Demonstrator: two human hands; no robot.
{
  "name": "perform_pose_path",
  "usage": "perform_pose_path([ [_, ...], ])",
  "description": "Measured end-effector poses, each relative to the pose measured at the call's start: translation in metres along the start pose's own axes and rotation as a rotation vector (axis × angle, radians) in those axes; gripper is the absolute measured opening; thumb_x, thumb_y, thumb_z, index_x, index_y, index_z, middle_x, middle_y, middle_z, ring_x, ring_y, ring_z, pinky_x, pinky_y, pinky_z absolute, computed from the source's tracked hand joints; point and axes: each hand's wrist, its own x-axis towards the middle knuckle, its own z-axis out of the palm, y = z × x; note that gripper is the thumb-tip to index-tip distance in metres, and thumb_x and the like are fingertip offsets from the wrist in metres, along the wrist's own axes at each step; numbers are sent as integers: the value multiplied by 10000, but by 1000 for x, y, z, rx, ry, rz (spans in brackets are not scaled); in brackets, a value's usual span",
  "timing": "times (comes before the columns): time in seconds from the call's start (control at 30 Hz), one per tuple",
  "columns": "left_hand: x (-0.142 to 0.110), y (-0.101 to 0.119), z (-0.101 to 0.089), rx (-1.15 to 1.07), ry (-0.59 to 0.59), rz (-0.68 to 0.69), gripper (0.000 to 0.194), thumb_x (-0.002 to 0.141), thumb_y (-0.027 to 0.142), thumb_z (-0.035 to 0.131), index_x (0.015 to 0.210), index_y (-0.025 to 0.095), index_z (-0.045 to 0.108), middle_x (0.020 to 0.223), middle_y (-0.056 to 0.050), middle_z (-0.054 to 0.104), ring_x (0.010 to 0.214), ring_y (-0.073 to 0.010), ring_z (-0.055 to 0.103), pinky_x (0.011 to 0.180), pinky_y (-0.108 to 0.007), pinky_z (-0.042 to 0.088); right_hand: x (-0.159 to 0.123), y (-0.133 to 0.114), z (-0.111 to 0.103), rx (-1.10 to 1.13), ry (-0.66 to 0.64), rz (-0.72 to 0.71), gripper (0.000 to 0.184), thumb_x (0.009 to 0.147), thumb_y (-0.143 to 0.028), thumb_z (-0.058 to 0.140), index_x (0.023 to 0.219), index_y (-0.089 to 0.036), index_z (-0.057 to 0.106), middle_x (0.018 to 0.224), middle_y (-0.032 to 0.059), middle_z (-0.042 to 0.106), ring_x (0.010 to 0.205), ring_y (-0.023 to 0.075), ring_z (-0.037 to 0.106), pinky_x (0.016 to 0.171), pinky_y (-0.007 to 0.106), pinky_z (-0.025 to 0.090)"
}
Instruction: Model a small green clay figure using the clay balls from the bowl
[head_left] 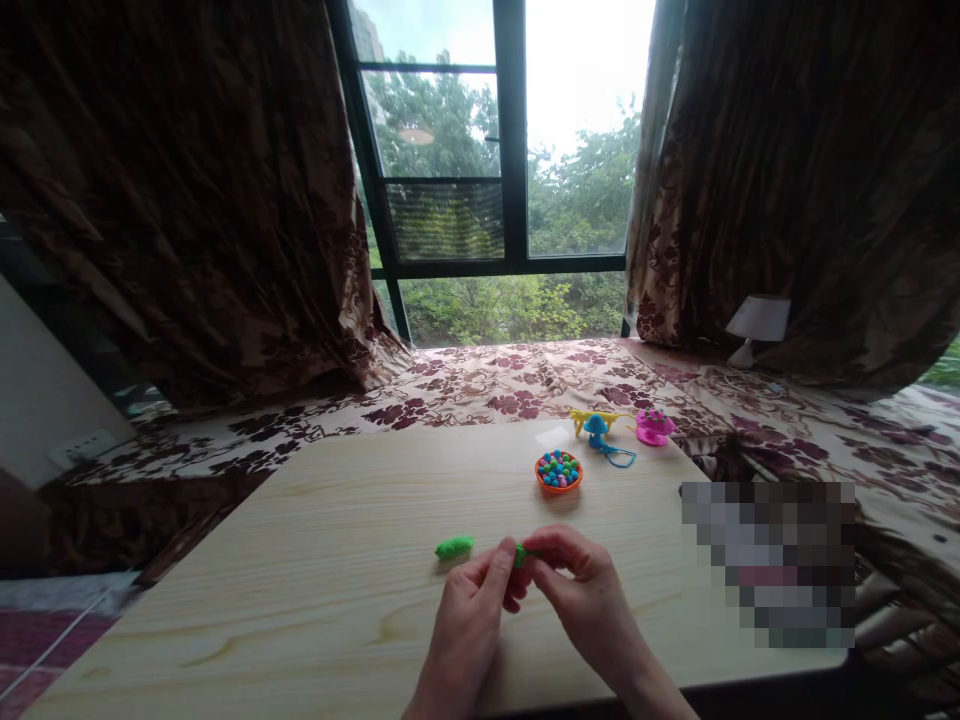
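Note:
Both hands meet over the front of the light wooden table [315,560]. My left hand [476,590] pinches a small green piece of what looks like modelling clay [519,555] between thumb and fingers. From the other side, my right hand [574,570] grips the same piece, its fingers closed around it. Most of that piece is hidden by the fingertips. A larger green lump [454,547], long and rough, lies on the table just left of my left hand. Beyond the hands sits an orange bowl [559,488] filled with several small blue, green and pink balls.
At the table's far right stand a blue mushroom-like figure [597,428], a yellow animal-like figure [583,418] and a pink cup-shaped piece [655,428]. A pixelated patch [780,560] covers the right edge. Behind are a floral-covered ledge [480,385], a white lamp [757,320], curtains and a window.

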Motion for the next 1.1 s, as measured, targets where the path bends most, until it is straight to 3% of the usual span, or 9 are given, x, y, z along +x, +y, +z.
perform_pose_path([
  [0.1,-2,-5,9,-301,16,-84,270,763,399,544,765,161,672,608,3,571,581,-96,493,585,-226,431,-3,-9,1,-161,-11,-124,140,773,-174,569,865,-227,659,846,18,591,716,132,570,631,240,467],
  [0.2,-1,-8,8,-431,74,-129,226,724,375,601,810,175,663,605,15,583,557,-89,502,561,-219,437,-4,-12,-2,-181,-55,-147,213,799,-173,530,969,-246,635,876,24,588,775,143,575,661,242,478],
  [0.33,-2,-10,11,-422,100,-121,243,727,372,602,800,151,674,560,18,582,519,-82,496,540,-208,435,-2,-10,-2,-149,-35,-115,126,801,-205,539,874,-226,640,759,4,565,643,121,560,598,243,474],
  [0.47,-9,-6,17,-543,-2,-162,306,780,400,532,854,142,679,707,-44,660,665,-127,577,672,-255,473,0,-5,2,-271,51,-191,81,751,-179,594,764,-229,656,781,6,531,688,127,525,632,256,450],
  [0.6,-13,-2,13,-650,-95,-176,273,786,346,544,901,134,671,839,-84,676,773,-149,593,764,-292,470,-1,-5,1,-274,20,-207,131,789,-191,557,821,-256,666,809,13,529,752,136,531,655,254,448],
  [0.73,-10,-2,7,-586,-18,-176,224,719,268,635,909,156,668,749,-42,674,638,-96,571,659,-232,482,-3,-10,-3,-187,-29,-184,184,841,-220,495,955,-262,634,854,16,556,798,140,550,704,256,455],
  [0.87,-9,-7,13,-518,31,-178,268,698,298,650,927,160,664,711,-44,681,592,-107,582,618,-240,493,5,-9,1,-196,73,-95,229,888,-272,406,1027,-251,588,956,28,564,888,147,547,777,264,448],
  [1.0,-13,-12,28,-603,-93,-166,365,711,318,631,1051,184,623,925,-81,689,874,-210,622,846,-353,458,21,0,7,-405,79,-79,302,896,-324,371,1120,-231,551,1130,56,536,1069,183,483,925,334,383],
  [1.1,-11,-8,31,-837,-223,-140,428,745,414,562,1106,186,592,1148,-96,601,1153,-251,467,1017,-400,296,21,10,14,-643,109,-110,387,917,-319,293,1235,-190,471,1292,83,438,1235,221,327,1029,444,237],
])
